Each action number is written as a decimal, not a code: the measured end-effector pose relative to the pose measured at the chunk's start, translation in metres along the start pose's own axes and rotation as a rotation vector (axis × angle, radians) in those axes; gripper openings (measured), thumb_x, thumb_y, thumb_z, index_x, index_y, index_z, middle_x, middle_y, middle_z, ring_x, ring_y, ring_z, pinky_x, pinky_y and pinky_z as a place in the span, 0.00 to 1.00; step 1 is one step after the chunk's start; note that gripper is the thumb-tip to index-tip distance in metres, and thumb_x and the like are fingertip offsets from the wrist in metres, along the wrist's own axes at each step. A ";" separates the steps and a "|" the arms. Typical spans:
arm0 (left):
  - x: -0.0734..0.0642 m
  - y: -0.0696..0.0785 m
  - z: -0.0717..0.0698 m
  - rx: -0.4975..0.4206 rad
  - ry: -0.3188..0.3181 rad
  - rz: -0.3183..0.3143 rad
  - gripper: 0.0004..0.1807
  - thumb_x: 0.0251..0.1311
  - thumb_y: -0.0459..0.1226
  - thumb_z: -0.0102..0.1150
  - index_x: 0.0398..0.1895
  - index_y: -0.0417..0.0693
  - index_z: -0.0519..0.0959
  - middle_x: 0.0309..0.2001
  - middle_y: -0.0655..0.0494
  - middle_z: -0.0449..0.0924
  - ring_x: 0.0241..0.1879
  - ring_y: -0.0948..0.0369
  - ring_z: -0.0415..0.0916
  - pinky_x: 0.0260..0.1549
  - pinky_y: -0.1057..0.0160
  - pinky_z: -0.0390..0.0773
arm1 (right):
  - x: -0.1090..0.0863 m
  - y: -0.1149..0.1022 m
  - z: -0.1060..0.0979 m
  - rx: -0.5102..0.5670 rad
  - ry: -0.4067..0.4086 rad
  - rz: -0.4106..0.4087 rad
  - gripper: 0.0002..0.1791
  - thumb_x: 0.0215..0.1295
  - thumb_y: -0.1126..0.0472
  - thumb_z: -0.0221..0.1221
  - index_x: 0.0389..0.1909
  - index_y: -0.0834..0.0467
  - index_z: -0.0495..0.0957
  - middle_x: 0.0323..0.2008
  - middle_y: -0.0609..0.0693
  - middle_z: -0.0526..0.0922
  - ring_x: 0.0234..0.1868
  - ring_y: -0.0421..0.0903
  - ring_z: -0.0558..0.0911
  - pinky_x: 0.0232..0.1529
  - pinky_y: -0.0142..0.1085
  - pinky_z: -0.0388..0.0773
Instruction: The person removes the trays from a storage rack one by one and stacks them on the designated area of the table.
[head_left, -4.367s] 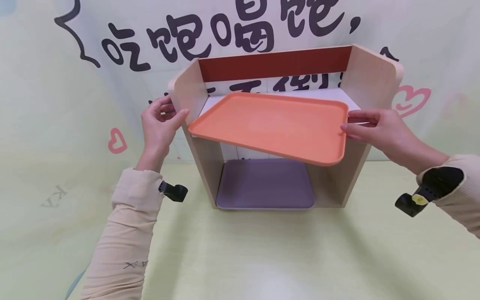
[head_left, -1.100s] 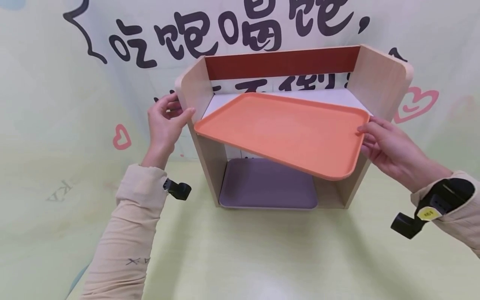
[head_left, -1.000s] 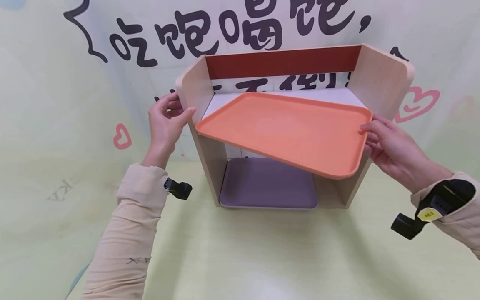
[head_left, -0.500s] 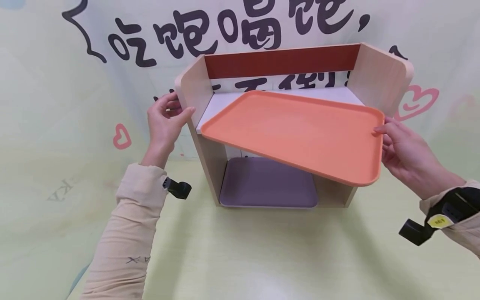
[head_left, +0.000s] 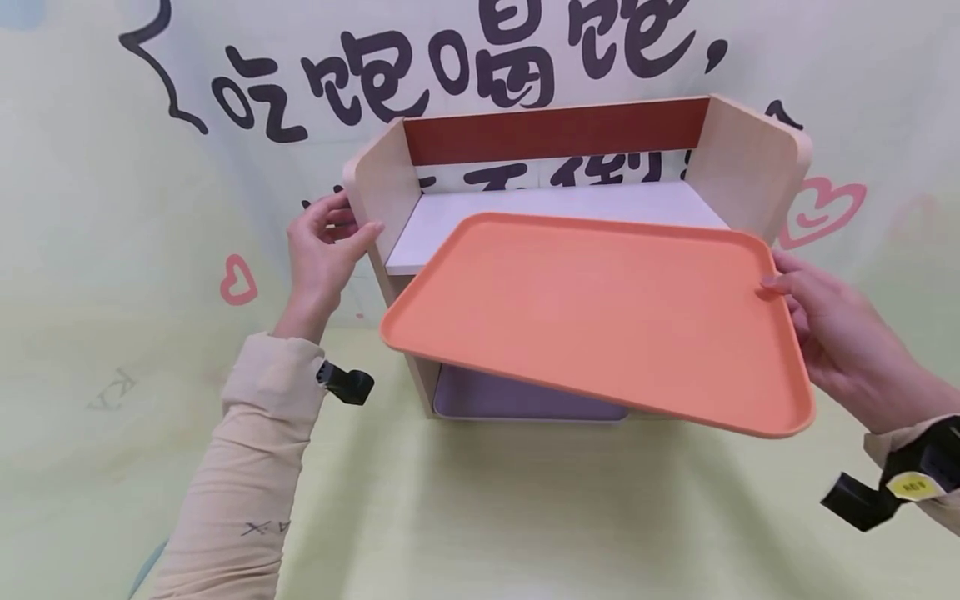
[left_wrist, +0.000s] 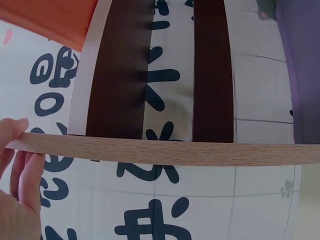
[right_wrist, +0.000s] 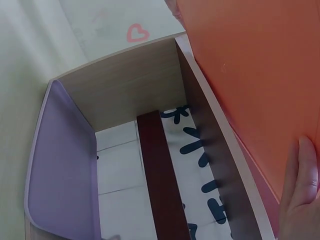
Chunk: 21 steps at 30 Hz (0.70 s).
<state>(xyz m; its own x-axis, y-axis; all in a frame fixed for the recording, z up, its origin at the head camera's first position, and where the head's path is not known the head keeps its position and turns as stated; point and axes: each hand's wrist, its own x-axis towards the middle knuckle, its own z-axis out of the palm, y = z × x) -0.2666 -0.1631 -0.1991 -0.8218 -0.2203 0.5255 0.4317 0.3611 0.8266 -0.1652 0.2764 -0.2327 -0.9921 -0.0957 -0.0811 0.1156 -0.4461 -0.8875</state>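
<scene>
Currently the right hand (head_left: 836, 337) holds the orange tray (head_left: 600, 321) by its right end, thumb on the upper face and fingers spread along the underside. The tray is in front of the shelf (head_left: 750, 167), slanted, with its right end nearer the person and lower than the back edge. Whether its underside touches the shelf's white board (head_left: 525, 204) is hard to tell, as the tray covers most of that front edge. At the shelf's left side, the left hand (head_left: 322, 250) pinches the left panel (head_left: 382, 179) between thumb and fingers. Below the white board, inside the shelf, lies a purple tray (head_left: 517, 396), partly hidden. A red bar (head_left: 555, 132) spans the shelf's top back; black lettering (head_left: 513, 68) shows behind it. The shelf stands on a pale desk (head_left: 525, 492).
</scene>
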 end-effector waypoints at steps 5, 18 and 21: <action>0.000 -0.001 0.000 0.009 -0.010 -0.009 0.27 0.46 0.41 0.65 0.53 0.50 0.73 0.42 0.52 0.73 0.37 0.61 0.73 0.39 0.68 0.75 | -0.009 0.004 -0.001 -0.006 -0.047 -0.002 0.28 0.65 0.66 0.46 0.63 0.41 0.59 0.43 0.50 0.78 0.26 0.45 0.78 0.27 0.34 0.79; 0.000 0.002 -0.007 0.042 -0.041 -0.018 0.27 0.47 0.40 0.65 0.54 0.48 0.73 0.41 0.53 0.73 0.36 0.63 0.71 0.33 0.73 0.75 | -0.033 0.027 -0.021 0.060 -0.281 0.037 0.23 0.69 0.66 0.36 0.57 0.43 0.69 0.42 0.56 0.80 0.33 0.54 0.82 0.31 0.45 0.76; -0.001 0.001 -0.006 0.048 -0.040 -0.022 0.27 0.47 0.41 0.64 0.54 0.49 0.72 0.42 0.53 0.72 0.37 0.63 0.71 0.34 0.72 0.75 | -0.033 0.038 -0.028 0.075 -0.301 0.062 0.23 0.69 0.66 0.36 0.56 0.43 0.70 0.41 0.56 0.80 0.33 0.53 0.82 0.31 0.45 0.76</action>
<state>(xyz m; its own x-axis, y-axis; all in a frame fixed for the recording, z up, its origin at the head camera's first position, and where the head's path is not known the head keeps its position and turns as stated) -0.2632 -0.1682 -0.1970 -0.8452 -0.1928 0.4984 0.3960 0.4003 0.8264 -0.1292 0.2878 -0.2769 -0.9254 -0.3789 0.0133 0.1902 -0.4944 -0.8482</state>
